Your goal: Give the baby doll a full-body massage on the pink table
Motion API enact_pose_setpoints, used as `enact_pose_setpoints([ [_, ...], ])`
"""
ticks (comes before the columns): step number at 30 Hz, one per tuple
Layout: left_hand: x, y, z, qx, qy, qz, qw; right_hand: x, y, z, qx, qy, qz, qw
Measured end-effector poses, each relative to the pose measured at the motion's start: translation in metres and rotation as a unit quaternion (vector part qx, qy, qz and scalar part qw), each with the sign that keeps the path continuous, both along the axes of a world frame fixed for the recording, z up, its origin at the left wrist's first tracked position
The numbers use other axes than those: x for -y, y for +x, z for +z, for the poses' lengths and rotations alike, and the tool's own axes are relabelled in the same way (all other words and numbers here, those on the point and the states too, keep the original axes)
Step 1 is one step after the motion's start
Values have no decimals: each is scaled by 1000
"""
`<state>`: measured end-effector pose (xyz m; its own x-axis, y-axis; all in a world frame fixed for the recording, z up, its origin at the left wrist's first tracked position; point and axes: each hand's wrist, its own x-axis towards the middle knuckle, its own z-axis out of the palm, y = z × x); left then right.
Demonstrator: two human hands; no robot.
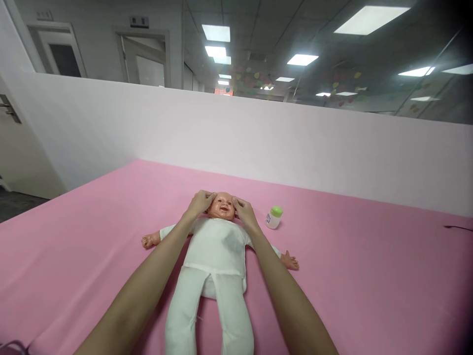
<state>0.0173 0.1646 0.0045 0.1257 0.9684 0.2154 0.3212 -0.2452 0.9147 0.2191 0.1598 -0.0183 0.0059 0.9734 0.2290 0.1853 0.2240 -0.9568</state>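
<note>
A baby doll with a white cloth body lies on its back, arms spread and head away from me. My left hand is pressed to the left side of its head, fingers bent and the thumb side near the temple. On the opposite side, my right hand cups the head in the same way. Between them the doll's face stays uncovered. Parts of my fingers are hidden behind the head. To the right of my right hand stands a small clear jar with a green lid, slightly tilted in view.
The doll lies on a pink-covered table. A white partition rises along the far edge. A thin dark cable shows at the right edge, and another cord at the lower left. A door stands at far left.
</note>
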Motion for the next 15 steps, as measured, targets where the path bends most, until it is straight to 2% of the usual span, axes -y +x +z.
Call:
enact_pose_setpoints([
  [2, -1, -1, -1, 8, -8, -3, 1000, 0, 1, -1, 0, 0, -5, 1000],
  [7, 0, 2, 1, -11, 0, 39, 999, 0, 0, 3, 5, 3, 8, 1000],
  [15, 0, 5, 1, -32, 22, 41, 998, 4, -4, 8, -5, -2, -2, 1000],
])
